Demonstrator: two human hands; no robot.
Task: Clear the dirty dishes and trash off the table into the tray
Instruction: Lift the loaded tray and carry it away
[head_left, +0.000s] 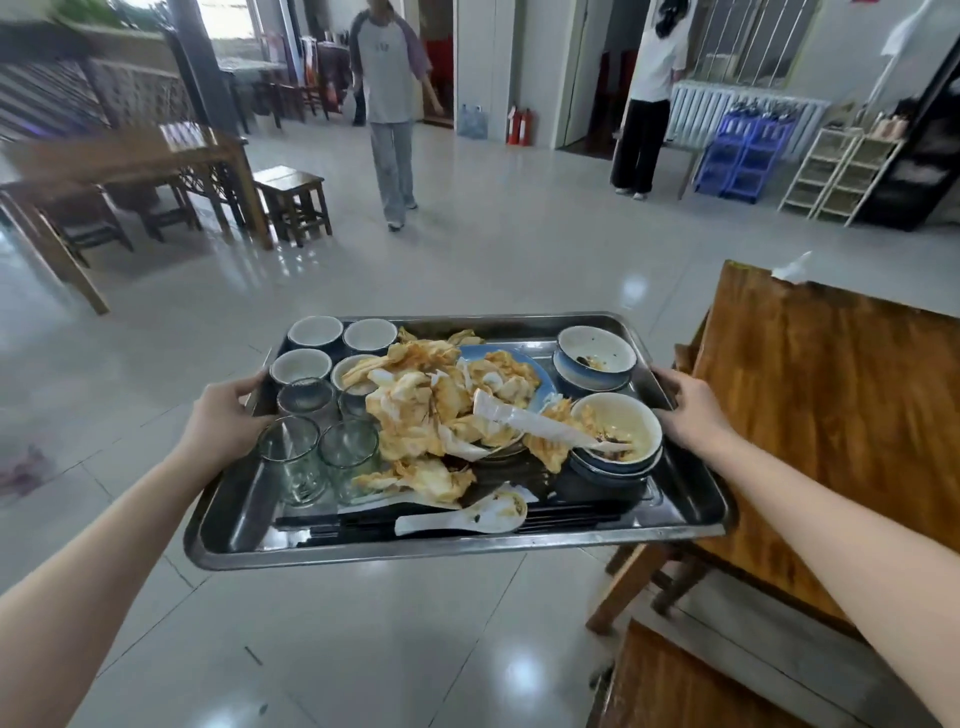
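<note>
Gripping tray (457, 553) edges | left hand (226, 421) curled | right hand (693, 410) curled | arms outstretched

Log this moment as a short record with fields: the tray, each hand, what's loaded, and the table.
tray: metal, held up over the floor, left of the table
left hand: grips tray's left rim
right hand: grips tray's right rim
load: glasses, cups, bowls, stained napkins, spoon, chopsticks
table: wooden, white scrap at far corner
</note>
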